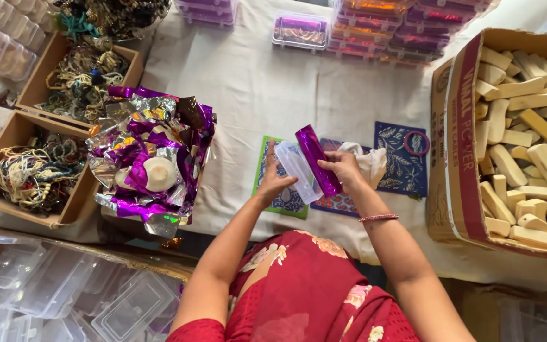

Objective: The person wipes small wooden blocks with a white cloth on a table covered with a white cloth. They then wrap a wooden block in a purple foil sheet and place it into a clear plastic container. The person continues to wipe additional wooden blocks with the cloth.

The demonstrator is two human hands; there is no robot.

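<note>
Purple foil-wrapped bar (pixel 316 159), centre frame above the surface: looks light, stiff, slick foil. Right hand (pixel 343 168) grip closed around its lower end; best held mid-length. Left hand (pixel 275 182) grip closed on 1 clear plastic box (pixel 297 170), thin, likely flexy.

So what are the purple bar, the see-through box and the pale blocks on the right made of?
The purple bar in the right hand looks foil-wrapped: it shines like metal. The clear box at the left hand seems thin rigid plastic, glossy and transparent. The pale blocks in the cardboard carton look like matt unfinished wood, though I can't be sure.
</note>
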